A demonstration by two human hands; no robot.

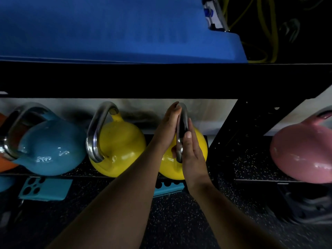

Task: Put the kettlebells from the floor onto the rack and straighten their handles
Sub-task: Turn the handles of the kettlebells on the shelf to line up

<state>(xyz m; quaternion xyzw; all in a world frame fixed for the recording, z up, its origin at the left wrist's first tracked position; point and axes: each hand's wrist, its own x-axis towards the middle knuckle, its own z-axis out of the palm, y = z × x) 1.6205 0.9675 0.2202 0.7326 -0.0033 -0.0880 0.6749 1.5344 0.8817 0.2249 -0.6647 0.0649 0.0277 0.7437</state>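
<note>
The round yellow kettlebell (169,168) looks heavy; its shiny steel handle (182,121) looks slippery. Flat left hand (168,131) at 9 o'clock and flat right hand (193,156) at 3 squeeze it.

Two yellow kettlebells (124,141) (199,143), one blue (53,144), one pink (301,151)

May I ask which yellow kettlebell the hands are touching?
The right yellow kettlebell: left hand and right hand press its chrome handle; the left yellow kettlebell stands untouched.
</note>
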